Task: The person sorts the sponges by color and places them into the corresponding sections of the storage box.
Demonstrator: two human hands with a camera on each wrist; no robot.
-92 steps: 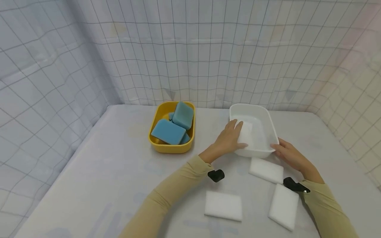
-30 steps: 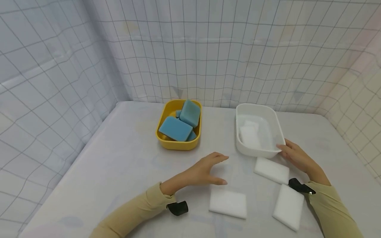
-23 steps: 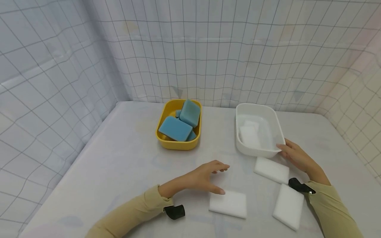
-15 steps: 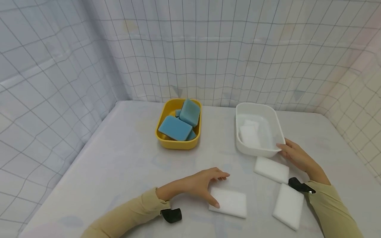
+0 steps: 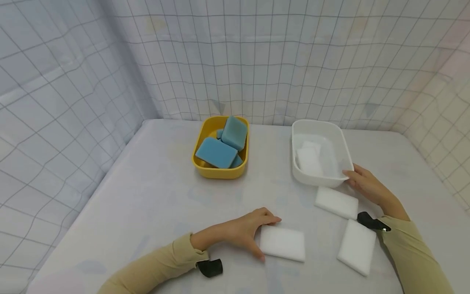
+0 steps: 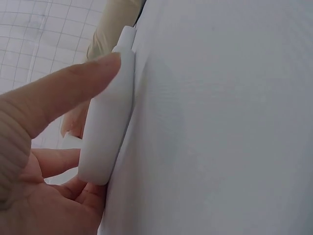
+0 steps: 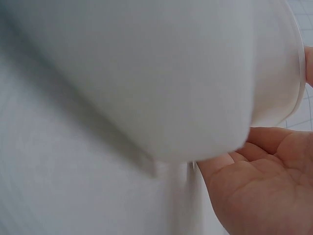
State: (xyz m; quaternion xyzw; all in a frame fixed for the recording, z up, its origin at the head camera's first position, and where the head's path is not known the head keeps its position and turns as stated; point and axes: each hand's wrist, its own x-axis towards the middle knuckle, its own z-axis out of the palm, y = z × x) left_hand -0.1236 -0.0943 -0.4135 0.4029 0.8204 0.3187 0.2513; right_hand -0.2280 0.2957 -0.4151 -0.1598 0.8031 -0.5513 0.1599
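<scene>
My left hand (image 5: 242, 230) is round the left end of a white block (image 5: 282, 243) that looks like a melamine sponge, lying flat on the table. Its thumb is by the near left corner and its fingers lie along the far edge. In the left wrist view the thumb overlaps the block (image 6: 107, 117) and the fingertips are right at its end. My right hand (image 5: 371, 188) grips the near right corner of a white plastic tub (image 5: 319, 181), thumb over the rim and fingers outside. Inside the tub lie white sponges (image 5: 309, 160), one overlapping another.
A yellow tub (image 5: 219, 173) with several blue sponges (image 5: 216, 152) stands back left of the white tub. Two more white sponges lie near the right arm: one (image 5: 336, 202) just before the white tub, another (image 5: 357, 248) closer in. Grid-patterned cloth (image 5: 238, 61) walls the table's back and sides.
My left hand has left the white tub, where it was among the sponges, and come down toward me to the nearest white sponge. The right hand keeps its hold on the tub; the view shifted slightly.
</scene>
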